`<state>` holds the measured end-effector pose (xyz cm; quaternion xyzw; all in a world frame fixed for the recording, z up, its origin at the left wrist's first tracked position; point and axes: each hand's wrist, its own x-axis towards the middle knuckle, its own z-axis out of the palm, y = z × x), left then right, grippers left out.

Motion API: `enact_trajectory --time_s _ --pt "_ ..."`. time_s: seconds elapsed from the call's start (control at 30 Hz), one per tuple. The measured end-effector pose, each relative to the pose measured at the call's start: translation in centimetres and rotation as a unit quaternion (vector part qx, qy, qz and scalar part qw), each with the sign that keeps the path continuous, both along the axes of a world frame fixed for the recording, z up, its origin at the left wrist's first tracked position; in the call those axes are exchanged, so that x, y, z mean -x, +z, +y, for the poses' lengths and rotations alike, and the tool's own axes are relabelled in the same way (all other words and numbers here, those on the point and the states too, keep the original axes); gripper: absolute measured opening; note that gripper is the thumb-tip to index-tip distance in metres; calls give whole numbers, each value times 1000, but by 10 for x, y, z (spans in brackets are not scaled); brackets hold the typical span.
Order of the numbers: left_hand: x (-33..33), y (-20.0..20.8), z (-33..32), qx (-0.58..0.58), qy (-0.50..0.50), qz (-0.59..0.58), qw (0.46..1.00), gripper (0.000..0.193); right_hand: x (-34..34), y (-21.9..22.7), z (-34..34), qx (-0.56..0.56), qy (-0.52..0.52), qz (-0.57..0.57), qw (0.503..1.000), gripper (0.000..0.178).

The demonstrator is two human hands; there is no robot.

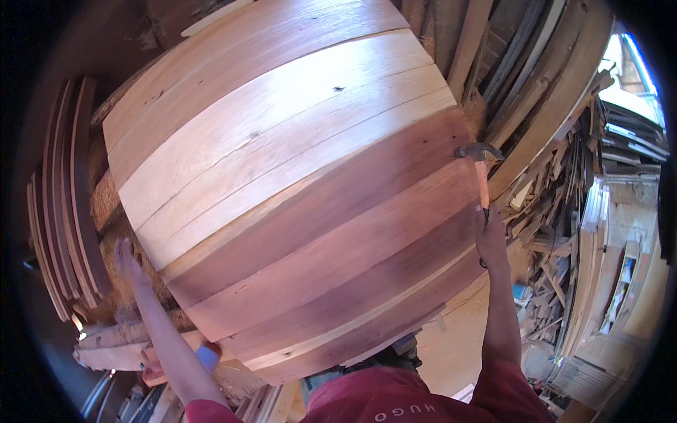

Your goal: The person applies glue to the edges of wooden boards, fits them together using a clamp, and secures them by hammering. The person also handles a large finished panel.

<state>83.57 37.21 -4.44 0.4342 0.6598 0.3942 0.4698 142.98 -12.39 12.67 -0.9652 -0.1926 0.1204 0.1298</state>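
In front of me lies a wide panel of joined wooden boards (331,233), pale toward the far side and reddish brown nearer me. My right hand (491,236) is closed around the handle of a claw hammer (482,176). The hammer's dark head is over the panel's right edge; whether it touches the wood I cannot tell. Just off the panel's left edge, my left hand (128,262) is raised with its fingers stretched out and nothing in it.
Long dark boards (70,197) are stacked at the left. Planks (557,77) lean at the far right, above a heap of wood scraps (553,282). Sawdust (116,282) lies beside the panel's left edge. Below my left forearm is a blue cylindrical object (208,354).
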Motion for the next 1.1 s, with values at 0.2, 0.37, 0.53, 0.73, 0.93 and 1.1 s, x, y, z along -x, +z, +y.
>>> enact_trajectory --time_s 0.2,0.37,0.53,0.73,0.93,1.1 --pt "-13 -4 22 -165 -7 184 969 45 3 -7 1 0 -34 35 999 47" --pt "-72 20 41 -210 -41 218 952 46 6 -8 -1 8 -11 9 1000 49" --pt "-113 43 54 -219 -32 230 948 48 4 -3 10 0 -62 56 997 45" --pt "-114 54 67 -329 -293 533 723 45 4 -26 4 8 32 -36 999 36" --pt "-198 75 53 -205 -318 550 744 69 -2 -24 -16 -9 -53 40 998 56" --pt "-188 82 42 -182 -286 552 762 73 -14 -27 -22 22 -65 87 994 54"
